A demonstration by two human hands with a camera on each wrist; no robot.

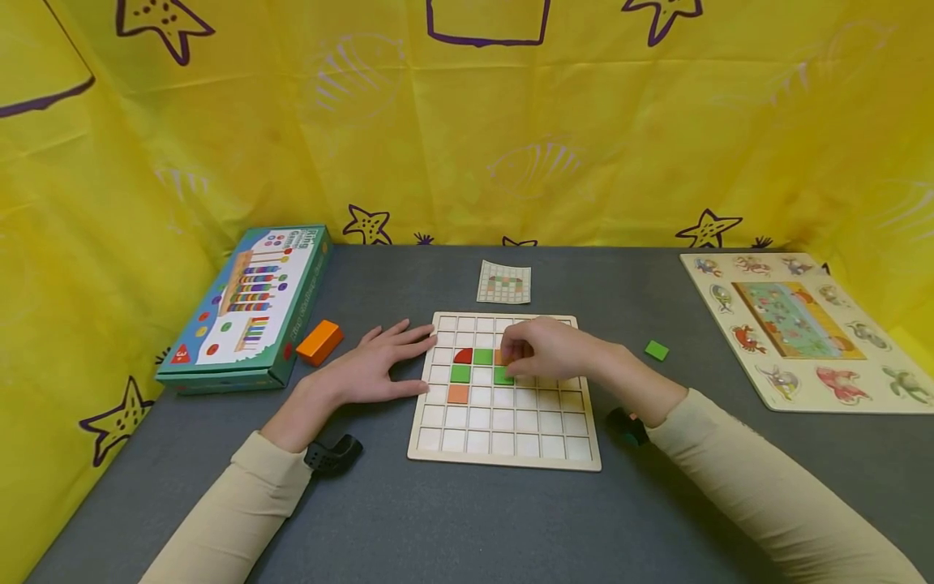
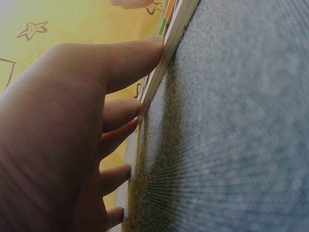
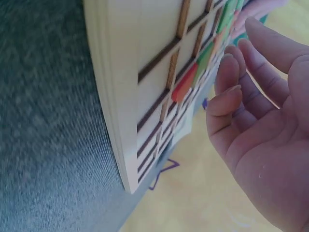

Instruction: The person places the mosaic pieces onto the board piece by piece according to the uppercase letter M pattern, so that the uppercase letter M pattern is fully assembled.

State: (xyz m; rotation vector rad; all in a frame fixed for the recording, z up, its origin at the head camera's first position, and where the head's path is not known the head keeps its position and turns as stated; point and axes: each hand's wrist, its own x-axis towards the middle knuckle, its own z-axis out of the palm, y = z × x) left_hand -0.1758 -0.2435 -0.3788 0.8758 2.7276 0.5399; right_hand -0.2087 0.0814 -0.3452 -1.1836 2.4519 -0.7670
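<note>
A wooden grid board (image 1: 503, 461) lies on the dark table. Set in its cells are a red tile with one rounded corner (image 1: 463, 356), several green tiles (image 1: 482, 357) and an orange tile (image 1: 457, 394). My left hand (image 1: 372, 365) is spread, its thumb and fingertips touching the board's left edge. Over the upper right cells is my right hand (image 1: 543, 349), fingers bent loosely beside a green tile (image 1: 503, 375); it partly covers another orange tile. The right wrist view shows nothing between those fingers, and a red tile (image 3: 184, 86) set in the board.
A pattern card (image 1: 504, 282) lies behind the board. To the left are an orange block (image 1: 319, 343) and a green game box (image 1: 251, 296). One loose green tile (image 1: 657, 350) and a sea-animal puzzle board (image 1: 795, 381) lie to the right. Yellow cloth hangs behind.
</note>
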